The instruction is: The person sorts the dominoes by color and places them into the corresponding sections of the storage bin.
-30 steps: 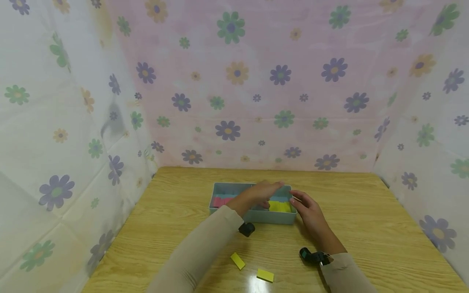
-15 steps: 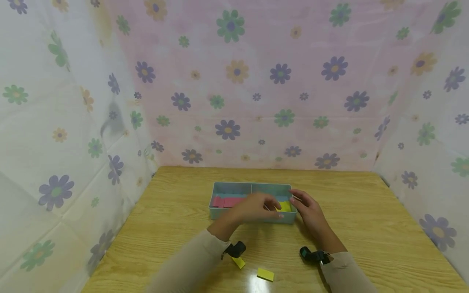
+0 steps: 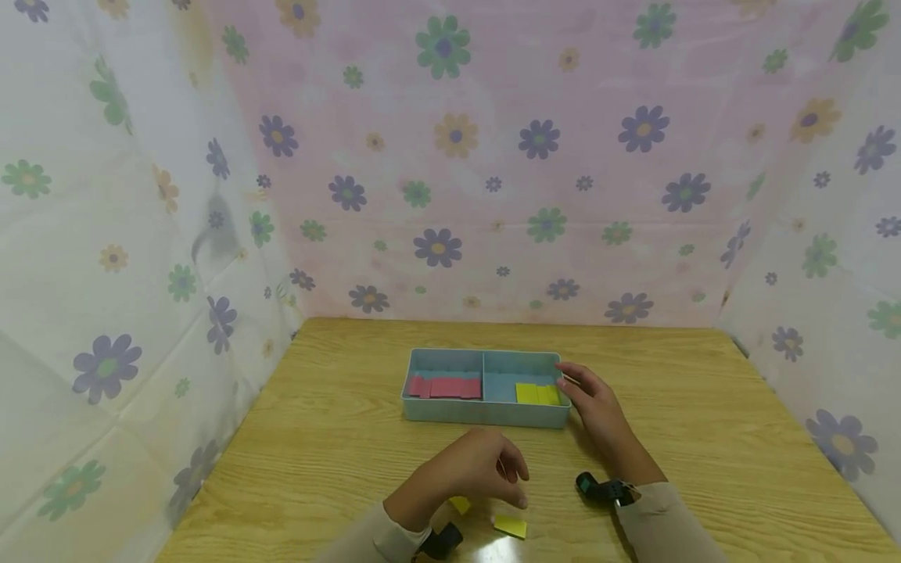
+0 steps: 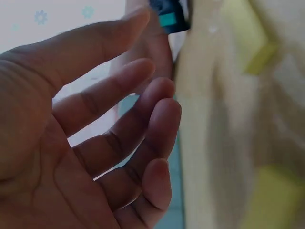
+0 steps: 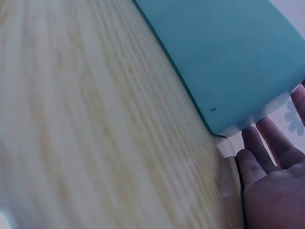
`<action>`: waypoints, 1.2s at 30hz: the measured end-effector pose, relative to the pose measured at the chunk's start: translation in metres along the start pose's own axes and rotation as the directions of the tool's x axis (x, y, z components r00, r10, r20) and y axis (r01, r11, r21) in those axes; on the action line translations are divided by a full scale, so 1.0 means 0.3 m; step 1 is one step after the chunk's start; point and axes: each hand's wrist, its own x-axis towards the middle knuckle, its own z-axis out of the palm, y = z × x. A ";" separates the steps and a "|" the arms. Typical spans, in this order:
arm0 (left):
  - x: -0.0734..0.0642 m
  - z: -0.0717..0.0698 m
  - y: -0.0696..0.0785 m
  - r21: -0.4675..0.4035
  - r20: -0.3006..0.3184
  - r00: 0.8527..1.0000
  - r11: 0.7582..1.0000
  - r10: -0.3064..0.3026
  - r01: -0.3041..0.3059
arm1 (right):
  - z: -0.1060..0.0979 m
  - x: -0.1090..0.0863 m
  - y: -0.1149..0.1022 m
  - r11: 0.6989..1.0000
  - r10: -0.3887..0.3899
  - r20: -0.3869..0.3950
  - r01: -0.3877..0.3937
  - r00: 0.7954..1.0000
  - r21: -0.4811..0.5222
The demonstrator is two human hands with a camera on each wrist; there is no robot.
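Note:
Over the front of the table my left hand (image 3: 479, 469) hovers with loosely curled fingers. In the left wrist view nothing sits between its thumb and fingers. Below it lie two yellow blocks: one block (image 3: 510, 526) is in full view, while the other (image 3: 460, 504) is partly hidden by the hand. My right hand (image 3: 594, 403) rests its fingertips against the right end of a light blue two-compartment box (image 3: 486, 412). Red blocks (image 3: 450, 388) lie in the left compartment. Yellow blocks (image 3: 537, 393) lie at the right of the other one.
A divider (image 3: 483, 375) splits the box across its middle. The wooden table (image 3: 331, 438) runs back to a flowered cloth (image 3: 457, 195), with more cloth at both sides. A dark wrist camera (image 3: 597, 490) is strapped to each wrist.
My left hand has come out of the box's right compartment and moved toward me, over the loose yellow blocks. The right hand stays at the box's end.

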 end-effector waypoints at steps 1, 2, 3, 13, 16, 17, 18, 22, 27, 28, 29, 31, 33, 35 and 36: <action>-0.009 0.010 -0.003 -0.002 0.009 1.000 1.000 -0.005 0.005 | 0.001 0.001 -0.001 1.000 0.000 0.001 0.000 1.000 0.001; -0.017 0.020 -0.006 0.003 0.014 1.000 1.000 -0.013 0.013 | 0.002 0.003 0.000 1.000 -0.001 0.001 0.001 1.000 0.002; -0.024 0.028 -0.008 0.018 0.018 1.000 1.000 -0.018 0.018 | 0.002 0.004 -0.001 1.000 -0.003 0.001 0.003 1.000 0.003; -0.054 0.067 0.000 0.150 0.010 0.998 0.987 -0.056 0.054 | 0.003 0.000 -0.012 1.000 0.006 -0.005 -0.006 1.000 -0.011; -0.057 0.068 -0.004 0.141 0.014 0.997 0.987 -0.078 0.075 | 0.001 -0.004 -0.013 1.000 0.011 -0.003 -0.011 1.000 -0.009; -0.057 0.067 -0.008 0.136 0.014 0.996 0.987 -0.085 0.082 | 0.000 -0.005 -0.012 1.000 0.011 -0.001 -0.011 1.000 -0.010; -0.058 0.066 -0.012 0.131 0.011 0.996 0.987 -0.091 0.089 | 0.000 -0.005 -0.012 1.000 0.012 -0.001 -0.012 1.000 -0.013; -0.059 0.055 -0.033 0.092 -0.021 0.995 0.991 -0.100 0.101 | -0.004 -0.003 -0.008 1.000 0.015 -0.001 -0.015 1.000 -0.021; -0.059 0.042 -0.060 0.019 -0.046 0.993 0.994 -0.110 0.111 | -0.008 0.001 -0.003 0.999 0.020 -0.002 -0.020 1.000 -0.028; -0.058 0.039 -0.064 0.017 -0.052 0.992 0.993 -0.114 0.115 | -0.007 0.000 -0.003 0.999 0.021 -0.003 -0.021 1.000 -0.025; -0.057 0.037 -0.070 0.016 -0.059 0.991 0.993 -0.119 0.120 | -0.008 0.000 -0.002 0.999 0.021 0.000 -0.021 1.000 -0.024; -0.056 0.031 -0.077 0.030 -0.075 0.989 0.991 -0.129 0.131 | -0.007 0.000 -0.003 1.000 0.023 0.004 -0.023 1.000 -0.016; -0.054 0.023 -0.083 0.060 -0.095 0.987 0.989 -0.132 0.138 | -0.007 -0.002 -0.004 1.000 0.025 0.009 -0.025 1.000 -0.007; -0.054 0.016 -0.086 0.093 -0.113 0.984 0.985 -0.134 0.145 | -0.005 -0.003 -0.006 1.000 0.026 0.009 -0.026 1.000 0.002; -0.054 0.012 -0.086 0.109 -0.120 0.983 0.983 -0.137 0.150 | -0.005 -0.003 -0.007 1.000 0.029 0.008 -0.029 1.000 0.006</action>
